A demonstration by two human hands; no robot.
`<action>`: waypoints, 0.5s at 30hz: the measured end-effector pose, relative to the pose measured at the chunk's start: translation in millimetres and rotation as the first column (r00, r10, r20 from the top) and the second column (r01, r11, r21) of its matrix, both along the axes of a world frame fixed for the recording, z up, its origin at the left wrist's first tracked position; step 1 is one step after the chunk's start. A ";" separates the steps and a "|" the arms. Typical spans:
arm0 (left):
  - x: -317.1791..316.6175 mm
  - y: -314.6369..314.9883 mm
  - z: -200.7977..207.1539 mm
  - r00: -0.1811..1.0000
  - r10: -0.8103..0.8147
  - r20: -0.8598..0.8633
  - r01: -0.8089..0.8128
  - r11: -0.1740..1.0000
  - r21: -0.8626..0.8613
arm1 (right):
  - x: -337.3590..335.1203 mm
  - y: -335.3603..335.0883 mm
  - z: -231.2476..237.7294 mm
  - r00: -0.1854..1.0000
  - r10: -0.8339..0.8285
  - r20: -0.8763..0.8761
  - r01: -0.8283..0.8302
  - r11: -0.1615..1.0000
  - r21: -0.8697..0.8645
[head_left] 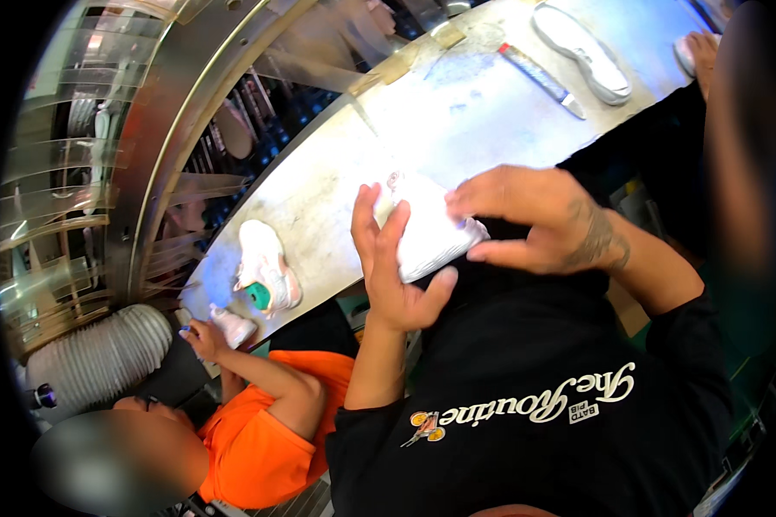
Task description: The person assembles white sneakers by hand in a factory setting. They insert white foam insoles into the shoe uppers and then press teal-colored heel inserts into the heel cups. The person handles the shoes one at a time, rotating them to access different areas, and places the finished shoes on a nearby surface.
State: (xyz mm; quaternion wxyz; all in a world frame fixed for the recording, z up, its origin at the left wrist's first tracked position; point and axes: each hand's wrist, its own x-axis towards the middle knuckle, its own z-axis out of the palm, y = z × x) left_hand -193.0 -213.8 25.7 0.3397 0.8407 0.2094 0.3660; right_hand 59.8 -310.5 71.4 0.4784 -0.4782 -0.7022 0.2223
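Observation:
Between my two hands is a white shoe (440, 228), strongly lit, with a ridged sole edge turned toward me. My left hand (392, 271) cups its left side, fingers along the far side and thumb near the sole edge. From the right, my right hand (539, 220) grips the other end, its fingers on top and its thumb low by the edge. The bright light washes out much of the shoe's upper surface. Below it is the black shirt (526, 379) on my own body.
A pale worktable (336, 194) curves across. On it stand a white-and-pink shoe (267, 263) with green inside, a white sole (582, 56) and a red-ended tool (543, 82). A co-worker in orange (267, 431) handles a shoe (233, 326); another person's hand (704, 59) shows at right.

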 end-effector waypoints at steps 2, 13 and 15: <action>-13.8 2.3 5.5 0.995 -0.068 0.077 0.077 0.990 -0.116 | -29.0 -0.1 -12.5 0.998 0.007 -0.064 -0.001 0.995 0.096; -1.6 -21.1 22.9 0.997 0.044 0.069 -0.035 0.990 -0.135 | -79.6 -22.1 -22.1 0.934 -0.183 -0.306 0.200 0.979 0.027; 1.7 -27.5 25.5 0.999 0.040 0.016 -0.039 0.996 -0.085 | -76.6 -25.1 -19.0 0.912 -0.168 -0.373 0.139 0.985 -0.104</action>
